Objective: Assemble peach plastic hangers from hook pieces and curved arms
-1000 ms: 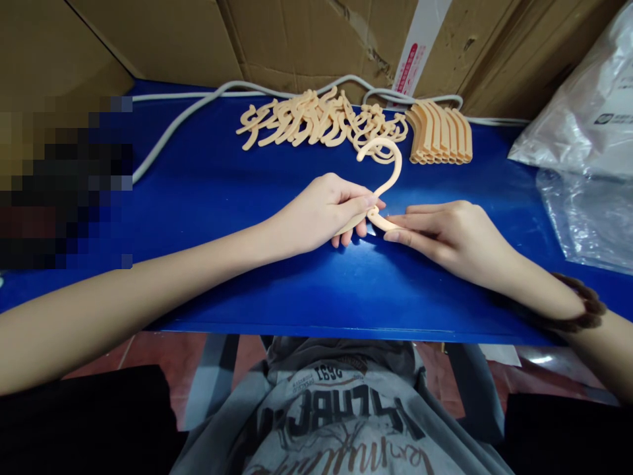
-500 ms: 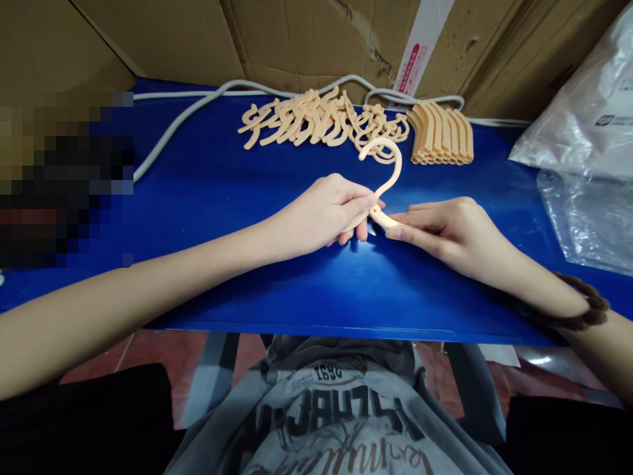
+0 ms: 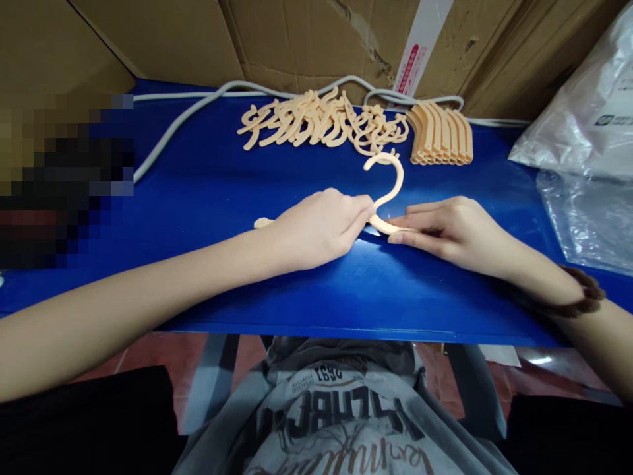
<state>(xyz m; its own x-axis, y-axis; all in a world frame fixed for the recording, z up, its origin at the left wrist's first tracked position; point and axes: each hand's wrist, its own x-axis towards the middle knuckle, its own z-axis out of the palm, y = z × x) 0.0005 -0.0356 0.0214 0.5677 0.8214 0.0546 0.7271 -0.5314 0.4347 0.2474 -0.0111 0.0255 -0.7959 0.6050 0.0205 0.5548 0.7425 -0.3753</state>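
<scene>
A peach plastic hanger (image 3: 390, 188) lies across the blue table (image 3: 222, 198), its hook curling upward between my hands. My left hand (image 3: 321, 227) is closed over its left arm, whose tip (image 3: 262, 223) pokes out beside my wrist. My right hand (image 3: 450, 231) pinches the hanger's right arm just below the hook, fingers pressed together. Both hands rest low on the table.
A heap of loose peach hooks (image 3: 321, 122) and a stacked row of hanger arms (image 3: 440, 135) lie at the back. A grey cable (image 3: 198, 109) runs along the far edge. Cardboard boxes (image 3: 306, 33) stand behind; clear plastic bags (image 3: 588, 145) lie at the right.
The hanger has been lowered flat onto the table, and its left arm's tip now shows beside my left wrist. The hook has dropped slightly toward me.
</scene>
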